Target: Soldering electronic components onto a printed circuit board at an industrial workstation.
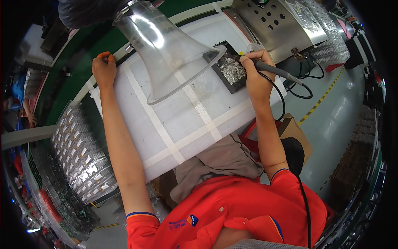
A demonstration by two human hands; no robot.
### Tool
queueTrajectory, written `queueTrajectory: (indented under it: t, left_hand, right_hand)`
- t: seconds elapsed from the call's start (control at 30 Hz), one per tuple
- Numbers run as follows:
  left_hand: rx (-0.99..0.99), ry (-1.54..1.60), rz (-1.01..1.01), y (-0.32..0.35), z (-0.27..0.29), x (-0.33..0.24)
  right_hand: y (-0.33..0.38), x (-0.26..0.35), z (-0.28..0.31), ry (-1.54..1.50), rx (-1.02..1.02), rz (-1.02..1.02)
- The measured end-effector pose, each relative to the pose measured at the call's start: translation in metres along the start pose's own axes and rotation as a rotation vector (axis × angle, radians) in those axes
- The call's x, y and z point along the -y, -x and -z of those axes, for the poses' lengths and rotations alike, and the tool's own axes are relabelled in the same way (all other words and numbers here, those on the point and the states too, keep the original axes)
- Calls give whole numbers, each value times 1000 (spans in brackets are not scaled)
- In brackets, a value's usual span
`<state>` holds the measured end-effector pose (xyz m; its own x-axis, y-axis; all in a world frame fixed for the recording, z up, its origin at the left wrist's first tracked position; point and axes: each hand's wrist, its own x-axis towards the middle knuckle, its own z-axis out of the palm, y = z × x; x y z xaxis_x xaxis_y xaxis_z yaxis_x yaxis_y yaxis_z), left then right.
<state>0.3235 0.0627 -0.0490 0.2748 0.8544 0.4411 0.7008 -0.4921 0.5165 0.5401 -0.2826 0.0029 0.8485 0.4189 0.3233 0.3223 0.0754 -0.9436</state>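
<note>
My right hand [260, 76] grips a soldering iron [277, 70] by its dark handle, at the right side of the white work board [153, 145]. The iron's front end points at a small black box [238, 88] filled with silvery metal scraps; my fingers partly hide the tip. At the board's far left edge, my left hand [104, 71] is closed, with orange covers on some fingertips. Whatever it may hold is hidden by the curled fingers. Between my hands, a clear funnel-shaped fume hood [159, 54] hangs over the board, which is marked with pale tape strips.
A perforated metal housing [282, 31] stands at the far right, with bubble-like clear packaging [329, 45] beside it. Stacked clear plastic trays [83, 153] sit left of my forearm. The iron's black cable [283, 101] loops beside my right wrist. A cardboard box [296, 133] stands below the right arm.
</note>
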Motion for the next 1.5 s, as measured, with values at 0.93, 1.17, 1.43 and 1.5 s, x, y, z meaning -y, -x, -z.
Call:
queueTrajectory:
  t: [0.93,1.17,1.43,1.5]
  left_hand:
    - [-7,32,-16,-3,-2,6]
    - [16,62,17,-3,-2,3]
    - [-15,38,-41,0,-2,4]
    - [-26,29,-61,0,-2,4]
  right_hand:
    - [-3,-13,2,-90,-20,-10]
    - [-9,-16,1,16,-11,8]
    - [-9,-12,2,-10,8,-59]
    - [-9,-14,0,21,13,22]
